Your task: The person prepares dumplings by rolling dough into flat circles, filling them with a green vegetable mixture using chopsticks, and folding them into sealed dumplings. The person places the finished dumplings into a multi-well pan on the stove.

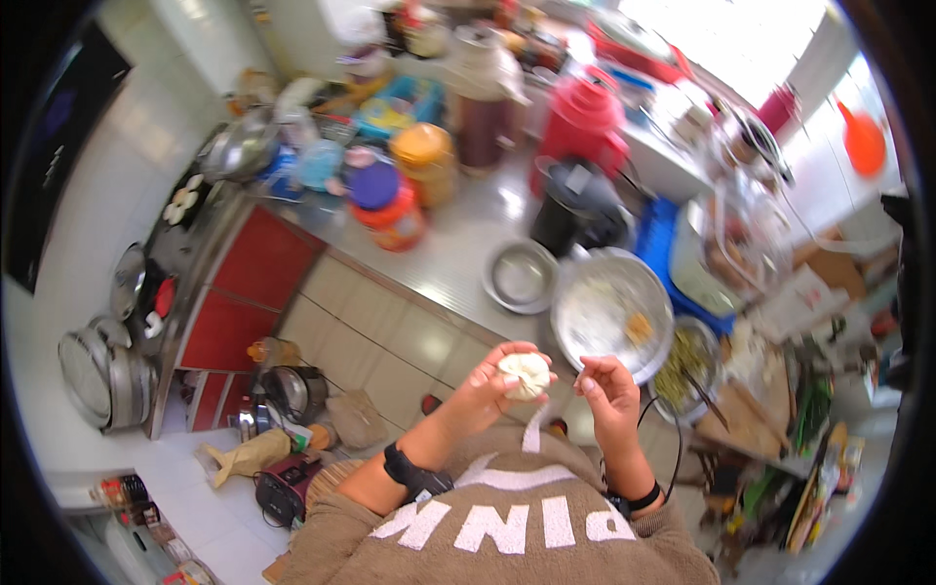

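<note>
A pale, round dough bun [526, 376] with a gathered, pleated top rests in my left hand [485, 390], whose fingers curl around it. To the right of the bun and apart from it is my right hand [610, 392], raised with its thumb and fingertips pinched together. Whether anything small is between those fingertips I cannot make out. Just beyond the right hand stands a wide metal basin [583, 292], dusted white inside, with a yellowish lump [639, 329] in it. A bowl of chopped green filling [678, 375] sits to its right, with dark sticks [704, 398] leaning in it.
On the metal counter [453, 263] are an empty steel bowl [520, 276], a black pot [577, 210], a pink thermos [585, 122] and an orange jar with a purple lid [386, 207]. A cutting board [746, 419] lies at right. Bags and pots crowd the floor at left.
</note>
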{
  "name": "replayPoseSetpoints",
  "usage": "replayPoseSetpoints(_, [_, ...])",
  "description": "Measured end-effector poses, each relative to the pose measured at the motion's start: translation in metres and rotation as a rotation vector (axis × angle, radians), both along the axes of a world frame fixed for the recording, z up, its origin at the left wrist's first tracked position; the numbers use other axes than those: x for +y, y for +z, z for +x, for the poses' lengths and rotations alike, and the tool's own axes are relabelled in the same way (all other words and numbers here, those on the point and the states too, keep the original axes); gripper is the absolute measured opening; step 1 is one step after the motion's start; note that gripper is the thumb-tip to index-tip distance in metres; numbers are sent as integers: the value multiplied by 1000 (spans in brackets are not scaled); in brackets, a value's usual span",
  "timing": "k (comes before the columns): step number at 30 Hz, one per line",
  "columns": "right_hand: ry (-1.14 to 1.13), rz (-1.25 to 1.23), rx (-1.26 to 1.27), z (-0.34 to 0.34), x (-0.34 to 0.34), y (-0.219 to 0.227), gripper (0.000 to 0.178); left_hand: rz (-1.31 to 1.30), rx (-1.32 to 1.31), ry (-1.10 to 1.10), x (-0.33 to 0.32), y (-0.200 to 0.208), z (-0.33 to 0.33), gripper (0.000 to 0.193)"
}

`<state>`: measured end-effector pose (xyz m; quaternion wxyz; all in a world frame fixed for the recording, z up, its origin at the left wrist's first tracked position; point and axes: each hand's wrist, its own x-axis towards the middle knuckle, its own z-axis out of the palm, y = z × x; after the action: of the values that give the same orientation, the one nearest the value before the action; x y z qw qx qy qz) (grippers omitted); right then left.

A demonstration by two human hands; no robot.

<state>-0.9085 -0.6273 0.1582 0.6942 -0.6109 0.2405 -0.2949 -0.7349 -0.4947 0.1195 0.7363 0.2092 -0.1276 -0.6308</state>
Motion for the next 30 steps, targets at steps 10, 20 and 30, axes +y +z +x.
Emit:
replayPoseSetpoints(10, [393, 707, -36, 357, 178, -54, 64, 341, -390, 552, 181, -8, 246, 29])
replayPoseSetpoints(20, [995, 1235, 184, 601, 319, -108, 59, 1340, -1564, 685, 333, -41, 428, 78])
replayPoseSetpoints(30, [1149, 1657, -27, 831, 435, -132, 55, 1175, -1058, 1367, 469, -63, 606, 77])
